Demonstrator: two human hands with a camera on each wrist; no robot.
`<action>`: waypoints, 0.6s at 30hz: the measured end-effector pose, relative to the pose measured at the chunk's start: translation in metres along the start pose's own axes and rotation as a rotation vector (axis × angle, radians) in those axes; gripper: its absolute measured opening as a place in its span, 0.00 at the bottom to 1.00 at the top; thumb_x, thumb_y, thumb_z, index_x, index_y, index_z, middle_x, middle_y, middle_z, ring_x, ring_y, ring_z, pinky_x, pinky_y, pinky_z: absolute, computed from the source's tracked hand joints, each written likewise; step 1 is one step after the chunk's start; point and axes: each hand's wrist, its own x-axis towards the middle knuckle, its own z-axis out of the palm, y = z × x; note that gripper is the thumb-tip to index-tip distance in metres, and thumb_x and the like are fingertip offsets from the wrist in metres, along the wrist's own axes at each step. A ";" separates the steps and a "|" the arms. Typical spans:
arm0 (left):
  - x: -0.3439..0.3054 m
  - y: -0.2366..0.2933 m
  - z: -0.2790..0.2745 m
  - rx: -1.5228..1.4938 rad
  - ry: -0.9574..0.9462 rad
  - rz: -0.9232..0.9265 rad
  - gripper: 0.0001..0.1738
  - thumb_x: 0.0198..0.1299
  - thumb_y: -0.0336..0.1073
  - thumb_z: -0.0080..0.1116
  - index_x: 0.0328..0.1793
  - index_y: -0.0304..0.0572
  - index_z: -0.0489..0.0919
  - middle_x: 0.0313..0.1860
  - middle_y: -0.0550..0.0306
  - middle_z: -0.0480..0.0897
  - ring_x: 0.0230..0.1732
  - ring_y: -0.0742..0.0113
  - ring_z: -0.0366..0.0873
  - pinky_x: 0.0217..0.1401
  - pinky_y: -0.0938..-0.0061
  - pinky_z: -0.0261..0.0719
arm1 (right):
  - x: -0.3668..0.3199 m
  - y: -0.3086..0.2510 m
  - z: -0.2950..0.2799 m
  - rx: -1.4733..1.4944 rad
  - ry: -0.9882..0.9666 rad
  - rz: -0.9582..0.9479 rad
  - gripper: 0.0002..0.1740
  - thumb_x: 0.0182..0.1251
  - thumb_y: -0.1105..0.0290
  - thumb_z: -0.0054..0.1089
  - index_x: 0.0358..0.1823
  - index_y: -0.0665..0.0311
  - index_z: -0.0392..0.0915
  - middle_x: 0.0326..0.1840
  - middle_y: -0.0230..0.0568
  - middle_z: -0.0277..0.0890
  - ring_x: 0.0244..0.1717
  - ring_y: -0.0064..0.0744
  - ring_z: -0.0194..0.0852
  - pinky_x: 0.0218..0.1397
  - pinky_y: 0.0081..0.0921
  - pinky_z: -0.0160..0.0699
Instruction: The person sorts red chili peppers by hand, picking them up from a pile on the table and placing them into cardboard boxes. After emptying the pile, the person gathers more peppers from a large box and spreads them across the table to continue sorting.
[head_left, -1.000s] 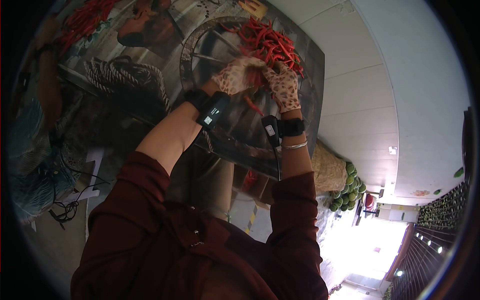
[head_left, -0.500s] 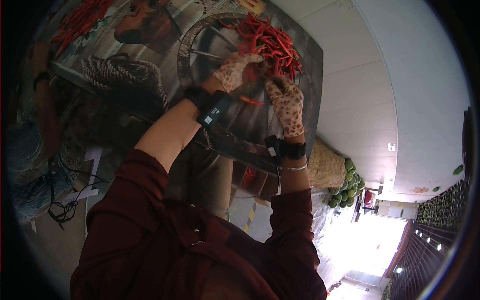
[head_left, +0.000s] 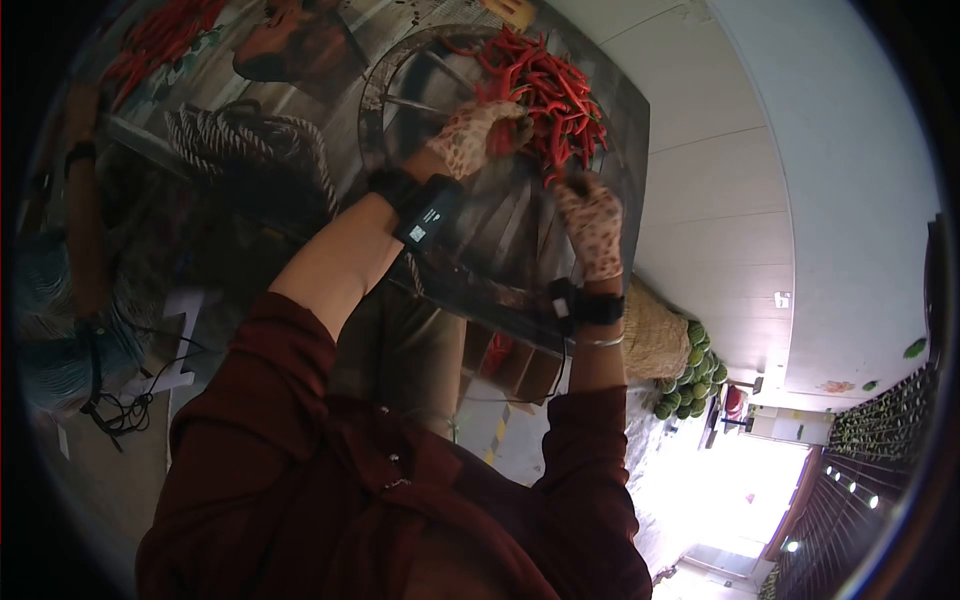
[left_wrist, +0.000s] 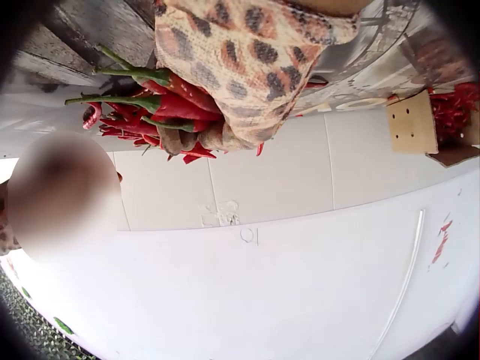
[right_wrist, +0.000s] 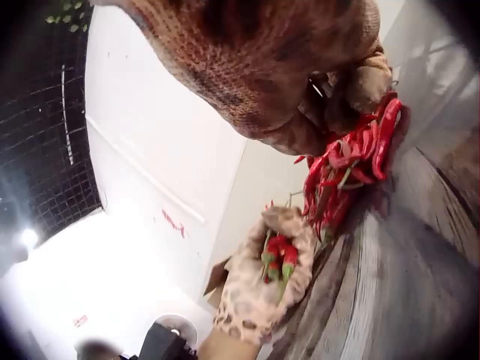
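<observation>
My left hand (head_left: 468,138), in a leopard-print glove, grips a small bunch of red chili peppers (right_wrist: 279,255). Their green stems poke out of the fist in both wrist views. Beside it, over the table (head_left: 480,245), lies a heap of red chili peppers (head_left: 548,90). At the heap's near right edge is my right hand (head_left: 592,225), gloved alike, with its fingers bent. In the right wrist view its fingertips (right_wrist: 371,81) come right up to the chilies, and I cannot tell whether they pinch one.
Another red chili heap (head_left: 170,40) lies at the table's far left, near another person's arm (head_left: 85,210). A cardboard box (left_wrist: 411,126) with chilies stands low by the table. A burlap sack (head_left: 655,335) and several round green fruits (head_left: 690,385) are at the right.
My right hand has drawn away from the left hand, toward the right and nearer my body. The loose chili seen below the hands earlier no longer shows. My left hand keeps its bunch.
</observation>
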 end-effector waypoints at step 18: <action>0.009 -0.004 -0.006 0.136 0.020 0.040 0.10 0.62 0.27 0.55 0.48 0.29 0.77 0.40 0.48 0.81 0.41 0.59 0.82 0.50 0.70 0.84 | 0.071 0.024 0.013 -0.372 -0.229 0.224 0.41 0.55 0.38 0.58 0.55 0.70 0.74 0.53 0.58 0.75 0.58 0.50 0.72 0.61 0.38 0.69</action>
